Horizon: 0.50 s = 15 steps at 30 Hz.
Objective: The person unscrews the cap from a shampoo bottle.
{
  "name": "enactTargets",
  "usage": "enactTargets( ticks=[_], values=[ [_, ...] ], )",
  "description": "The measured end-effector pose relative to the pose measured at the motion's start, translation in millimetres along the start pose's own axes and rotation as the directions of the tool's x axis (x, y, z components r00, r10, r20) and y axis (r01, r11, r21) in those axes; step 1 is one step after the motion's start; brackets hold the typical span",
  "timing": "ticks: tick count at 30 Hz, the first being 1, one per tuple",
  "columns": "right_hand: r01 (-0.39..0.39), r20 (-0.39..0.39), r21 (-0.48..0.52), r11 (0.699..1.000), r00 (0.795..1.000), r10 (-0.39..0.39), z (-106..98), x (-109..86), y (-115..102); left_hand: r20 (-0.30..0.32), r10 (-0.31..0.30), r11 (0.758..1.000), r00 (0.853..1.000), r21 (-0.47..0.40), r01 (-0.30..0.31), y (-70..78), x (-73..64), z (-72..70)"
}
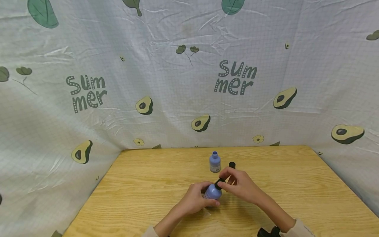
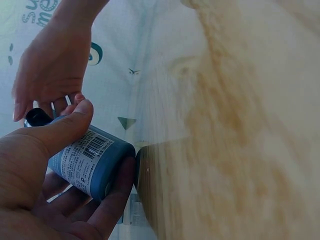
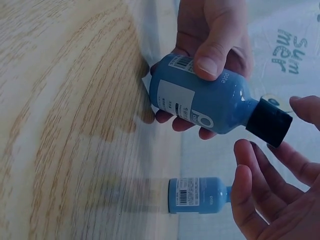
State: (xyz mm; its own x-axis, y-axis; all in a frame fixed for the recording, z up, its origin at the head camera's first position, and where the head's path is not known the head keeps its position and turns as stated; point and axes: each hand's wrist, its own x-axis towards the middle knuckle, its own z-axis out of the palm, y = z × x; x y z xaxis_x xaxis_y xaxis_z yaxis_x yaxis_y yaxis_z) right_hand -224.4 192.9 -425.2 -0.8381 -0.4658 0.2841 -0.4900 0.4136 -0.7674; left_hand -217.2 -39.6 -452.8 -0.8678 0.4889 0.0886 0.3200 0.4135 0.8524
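My left hand (image 1: 196, 199) grips a blue bottle (image 3: 205, 97) round its body, its thumb over the side near a printed label. The bottle is tilted, with its black cap (image 3: 270, 122) toward my right hand (image 1: 241, 186). In the head view, the right thumb and index finger pinch that cap; in the right wrist view the thumb tip lies close by its edge and the other fingers are loosely bent. Farther back, a second blue bottle (image 1: 214, 162) stands upright with an uncapped neck. A separate black cap (image 1: 232, 165) shows just behind the right hand, partly hidden by it.
The wooden table (image 1: 148, 177) reaches back to a pale hanging cloth (image 1: 168, 75) printed with avocados and lettering. The cloth also hangs along the left and right sides. A black device (image 1: 268, 232) sits by the right wrist at the bottom edge.
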Motion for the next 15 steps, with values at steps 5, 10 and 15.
enactTargets(
  ticks=[5,10,15],
  values=[
    [0.01,0.013,-0.005,1.0,1.0,-0.01,-0.2,0.6,1.4,0.001,-0.003,1.0,1.0,0.003,0.003,-0.7,0.7,0.5],
    [0.034,0.026,0.001,0.999,0.999,-0.034,-1.0,0.7,2.0,-0.001,0.003,1.0,1.0,0.0,-0.003,-0.2,0.5,0.7],
    [0.06,0.017,-0.007,0.998,0.998,-0.06,-1.7,0.7,2.2,-0.003,-0.005,1.0,1.0,-0.001,0.005,0.6,0.4,0.7]
  ],
)
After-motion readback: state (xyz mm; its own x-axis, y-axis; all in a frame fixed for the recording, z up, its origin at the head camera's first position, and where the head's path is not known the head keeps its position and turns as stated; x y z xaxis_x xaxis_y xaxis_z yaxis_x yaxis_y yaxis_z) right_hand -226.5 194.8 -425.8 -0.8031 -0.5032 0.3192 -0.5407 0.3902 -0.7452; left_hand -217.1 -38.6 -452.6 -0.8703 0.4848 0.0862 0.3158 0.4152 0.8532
